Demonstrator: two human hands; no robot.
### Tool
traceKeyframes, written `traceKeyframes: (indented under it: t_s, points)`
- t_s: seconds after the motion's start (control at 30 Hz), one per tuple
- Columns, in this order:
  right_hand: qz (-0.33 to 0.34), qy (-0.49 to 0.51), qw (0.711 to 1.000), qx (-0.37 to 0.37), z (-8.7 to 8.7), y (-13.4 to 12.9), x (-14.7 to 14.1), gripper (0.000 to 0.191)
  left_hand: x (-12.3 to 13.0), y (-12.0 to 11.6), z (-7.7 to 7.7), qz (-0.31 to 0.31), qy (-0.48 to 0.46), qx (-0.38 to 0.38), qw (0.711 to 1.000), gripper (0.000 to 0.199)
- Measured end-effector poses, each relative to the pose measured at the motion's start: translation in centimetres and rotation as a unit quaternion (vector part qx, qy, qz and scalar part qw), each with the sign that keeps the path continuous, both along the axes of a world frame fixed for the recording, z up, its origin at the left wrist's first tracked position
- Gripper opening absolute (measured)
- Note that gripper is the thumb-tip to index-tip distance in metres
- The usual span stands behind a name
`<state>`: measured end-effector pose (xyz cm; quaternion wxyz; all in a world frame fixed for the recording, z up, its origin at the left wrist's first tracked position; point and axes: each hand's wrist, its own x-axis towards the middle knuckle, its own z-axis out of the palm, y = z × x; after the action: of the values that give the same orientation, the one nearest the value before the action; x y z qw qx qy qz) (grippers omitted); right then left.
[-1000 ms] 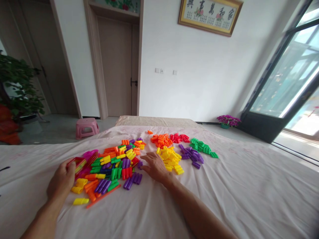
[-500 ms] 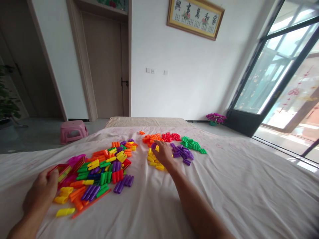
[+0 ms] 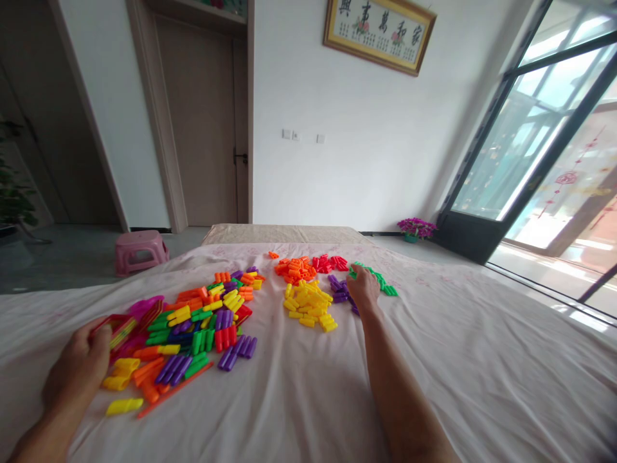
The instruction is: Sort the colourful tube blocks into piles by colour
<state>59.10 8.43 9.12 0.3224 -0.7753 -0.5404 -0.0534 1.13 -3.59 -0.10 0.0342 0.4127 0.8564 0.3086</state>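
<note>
1. Beside the green pieces [image 3: 388, 290] and above the purple pieces [image 3: 339, 289], the right hand [image 3: 366, 289] is loosely curled; its grip is hidden.
2. At the mixed heap [image 3: 197, 318], the left hand [image 3: 80, 363] clasps a red-edged piece [image 3: 122, 329].
3. Raised fingertips would spare neighbouring piles.

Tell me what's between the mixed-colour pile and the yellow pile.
Only bare, creased cloth lies between the mixed-colour pile and the yellow pile; the head view shows it.

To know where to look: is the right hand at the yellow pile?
No, the right hand is at the green pieces.
</note>
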Motion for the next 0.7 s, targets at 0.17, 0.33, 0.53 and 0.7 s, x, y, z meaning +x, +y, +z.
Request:
traceKeyframes:
  t_s: [0.17, 0.33, 0.53, 0.7]
  points:
    - [0.221, 0.078, 0.971, 0.045, 1.2, -0.6, -5.2, 0.035, 1.6, -0.5, 2.0, 0.026, -0.046, -0.017, 0.998, 0.069]
    - [0.468, 0.054, 0.881, -0.039, 1.1, -4.5, -12.9, 0.023, 2.2, -0.9, 2.6, 0.02, -0.046, -0.003, 0.999, 0.067]
    - [0.54, -0.072, 0.829, -0.125, -0.9, -8.9, -17.8, 0.039, 2.2, -1.0, 2.6, 0.018, -0.045, -0.002, 0.999, 0.066]
    - [0.544, -0.174, 0.815, -0.1, -2.1, -10.0, -19.0, 0.038, 1.9, -0.8, 2.3, 0.007, -0.022, -0.006, 1.0, 0.069]
